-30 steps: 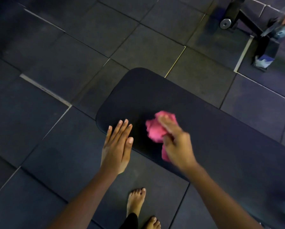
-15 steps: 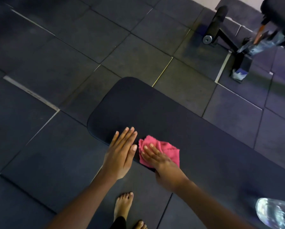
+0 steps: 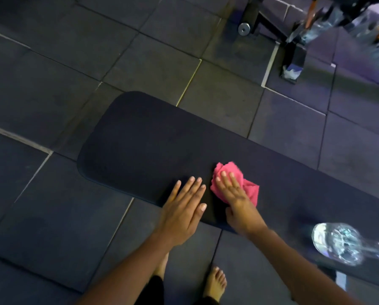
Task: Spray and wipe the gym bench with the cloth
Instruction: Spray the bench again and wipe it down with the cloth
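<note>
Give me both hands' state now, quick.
Left hand: open, flat on the black padded gym bench, holding nothing.
Right hand: open, fingers spread, pressing the crumpled pink cloth onto the bench.

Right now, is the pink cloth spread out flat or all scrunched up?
Scrunched up. The pink cloth sits bunched and wrinkly on the bench, with the right hand pressing flat on top of it.

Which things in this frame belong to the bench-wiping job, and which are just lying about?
Part of the job:
- gym bench, black pad
- pink cloth, pressed flat under the right hand
- left hand, flat on the pad edge
- clear bottle lying on the bench, possibly the spray

Just lying about:
- black equipment frame on the floor behind
- white wad at its foot
</note>
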Demonstrator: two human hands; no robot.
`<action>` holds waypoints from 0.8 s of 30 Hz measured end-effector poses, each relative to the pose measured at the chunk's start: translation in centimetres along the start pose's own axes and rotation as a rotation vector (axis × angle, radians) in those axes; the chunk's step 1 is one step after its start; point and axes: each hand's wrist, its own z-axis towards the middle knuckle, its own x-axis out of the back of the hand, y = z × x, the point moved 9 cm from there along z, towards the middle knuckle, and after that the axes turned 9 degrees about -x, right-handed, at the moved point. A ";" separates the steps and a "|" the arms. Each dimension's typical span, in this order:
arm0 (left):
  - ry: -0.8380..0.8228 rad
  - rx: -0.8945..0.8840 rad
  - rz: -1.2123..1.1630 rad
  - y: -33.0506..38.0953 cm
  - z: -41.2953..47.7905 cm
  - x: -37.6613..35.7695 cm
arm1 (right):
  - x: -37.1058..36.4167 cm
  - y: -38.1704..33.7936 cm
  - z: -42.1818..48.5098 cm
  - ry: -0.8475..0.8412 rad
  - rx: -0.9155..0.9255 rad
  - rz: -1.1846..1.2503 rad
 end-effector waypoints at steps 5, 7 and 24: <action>-0.077 -0.041 0.018 4.1 -0.6 -3.8 | -2.6 2.2 -7.4 0.000 0.109 0.001; -0.103 -0.055 0.041 5.8 -0.7 -4.6 | -2.2 3.3 -9.7 -0.025 0.112 0.058; -0.073 -0.122 -0.087 18.0 6.8 -9.9 | -0.4 15.7 -17.1 0.145 -0.158 0.095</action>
